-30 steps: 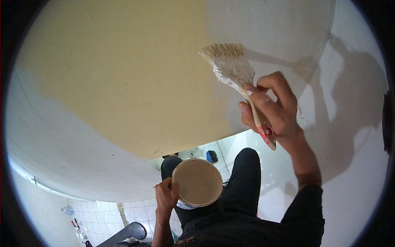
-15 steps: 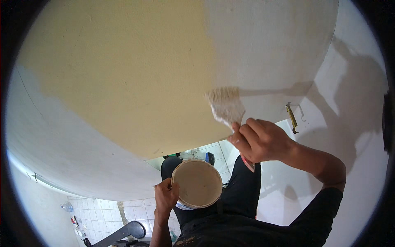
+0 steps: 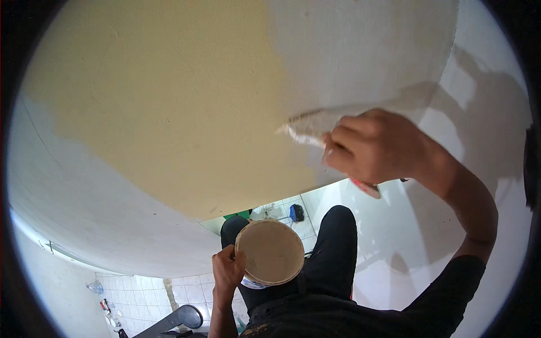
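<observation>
Paintbrush [image 3: 307, 137]: tilted, bristle end above the wall's lower edge, toward the right; white-smeared below the bristles, red near the handle's end; slightly blurred, contact with the wall hard to tell.
Right hand [image 3: 366, 146]: fingers curled closed around the paintbrush's handle, knuckles toward the camera.
Wall [image 3: 169, 101]: yellow across the middle, pale toward the right and lower left; border between the two colours right by the bristles.
Bucket [image 3: 245, 274]: round, mouth upward, tan inside, between the dark-trousered legs [image 3: 337, 236], below the wall's lower edge.
Left hand [image 3: 227, 263]: closed on the bucket's left rim.
Tiled floor [image 3: 132, 293]: white; clear bottle [image 3: 94, 287] near the left edge, dark blue object [image 3: 296, 213] beyond the bucket, kind unclear.
</observation>
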A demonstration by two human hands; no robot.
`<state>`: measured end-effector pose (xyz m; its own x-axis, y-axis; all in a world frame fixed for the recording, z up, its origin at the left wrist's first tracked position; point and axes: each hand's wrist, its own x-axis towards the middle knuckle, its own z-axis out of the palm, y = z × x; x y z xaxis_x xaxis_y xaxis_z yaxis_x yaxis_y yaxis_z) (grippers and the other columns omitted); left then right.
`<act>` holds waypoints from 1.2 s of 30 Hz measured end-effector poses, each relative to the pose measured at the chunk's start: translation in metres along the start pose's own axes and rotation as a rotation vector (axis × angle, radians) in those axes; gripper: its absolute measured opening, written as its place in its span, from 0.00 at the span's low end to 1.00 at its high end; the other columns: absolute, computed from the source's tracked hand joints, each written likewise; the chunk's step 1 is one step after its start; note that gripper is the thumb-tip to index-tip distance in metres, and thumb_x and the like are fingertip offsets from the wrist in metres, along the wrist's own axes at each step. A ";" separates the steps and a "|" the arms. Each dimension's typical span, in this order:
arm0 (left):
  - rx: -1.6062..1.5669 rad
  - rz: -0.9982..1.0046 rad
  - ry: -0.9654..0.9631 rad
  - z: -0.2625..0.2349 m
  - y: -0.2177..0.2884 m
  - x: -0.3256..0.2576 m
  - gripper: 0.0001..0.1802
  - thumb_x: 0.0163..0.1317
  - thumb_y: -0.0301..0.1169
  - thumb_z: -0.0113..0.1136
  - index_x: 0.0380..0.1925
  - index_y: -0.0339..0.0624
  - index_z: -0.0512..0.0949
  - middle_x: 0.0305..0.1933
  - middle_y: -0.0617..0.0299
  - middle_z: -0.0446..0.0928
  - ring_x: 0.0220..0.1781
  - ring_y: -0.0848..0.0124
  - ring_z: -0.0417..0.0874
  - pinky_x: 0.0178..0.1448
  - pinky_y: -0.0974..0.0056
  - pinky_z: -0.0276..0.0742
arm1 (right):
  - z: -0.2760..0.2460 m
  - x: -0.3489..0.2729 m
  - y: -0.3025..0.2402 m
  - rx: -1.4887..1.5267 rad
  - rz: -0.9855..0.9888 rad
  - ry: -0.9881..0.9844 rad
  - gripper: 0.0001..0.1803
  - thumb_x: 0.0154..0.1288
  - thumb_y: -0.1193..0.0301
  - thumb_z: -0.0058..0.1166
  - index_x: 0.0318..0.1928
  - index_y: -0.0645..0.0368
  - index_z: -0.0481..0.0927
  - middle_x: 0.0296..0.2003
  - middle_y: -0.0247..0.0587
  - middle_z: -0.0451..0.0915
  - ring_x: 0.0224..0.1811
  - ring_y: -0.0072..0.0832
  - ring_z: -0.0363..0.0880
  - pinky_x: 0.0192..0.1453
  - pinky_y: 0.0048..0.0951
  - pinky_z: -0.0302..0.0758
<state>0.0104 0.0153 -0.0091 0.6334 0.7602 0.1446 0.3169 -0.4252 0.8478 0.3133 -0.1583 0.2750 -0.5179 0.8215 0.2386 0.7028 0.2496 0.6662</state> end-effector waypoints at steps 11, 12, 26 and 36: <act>-0.001 0.001 0.003 -0.001 0.005 0.001 0.18 0.60 0.31 0.59 0.18 0.29 0.69 0.14 0.48 0.63 0.19 0.74 0.60 0.22 0.57 0.60 | -0.031 0.008 0.019 -0.389 0.092 0.217 0.12 0.63 0.70 0.66 0.39 0.68 0.83 0.28 0.40 0.79 0.28 0.27 0.78 0.29 0.25 0.78; 0.001 0.003 0.005 -0.001 0.007 0.000 0.18 0.60 0.31 0.59 0.18 0.29 0.69 0.14 0.48 0.63 0.19 0.74 0.60 0.22 0.57 0.60 | -0.014 0.009 0.011 -0.437 0.081 0.233 0.10 0.61 0.71 0.64 0.35 0.65 0.79 0.29 0.40 0.80 0.29 0.26 0.80 0.28 0.24 0.80; 0.006 0.026 0.017 -0.001 0.001 -0.003 0.17 0.60 0.30 0.59 0.18 0.29 0.69 0.15 0.46 0.64 0.19 0.71 0.61 0.23 0.56 0.61 | 0.109 -0.046 -0.096 0.315 0.111 0.135 0.12 0.61 0.67 0.68 0.33 0.61 0.80 0.26 0.37 0.82 0.29 0.27 0.85 0.29 0.27 0.85; 0.002 0.023 0.006 0.002 0.000 -0.001 0.17 0.60 0.31 0.59 0.18 0.29 0.69 0.15 0.46 0.65 0.19 0.71 0.62 0.24 0.56 0.62 | 0.033 -0.019 -0.003 -0.086 -0.140 0.132 0.14 0.57 0.68 0.69 0.23 0.57 0.76 0.25 0.33 0.79 0.25 0.22 0.79 0.23 0.23 0.78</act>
<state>0.0109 0.0132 -0.0105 0.6362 0.7532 0.1670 0.3039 -0.4437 0.8431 0.3372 -0.1572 0.2453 -0.6709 0.7061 0.2264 0.5783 0.3072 0.7558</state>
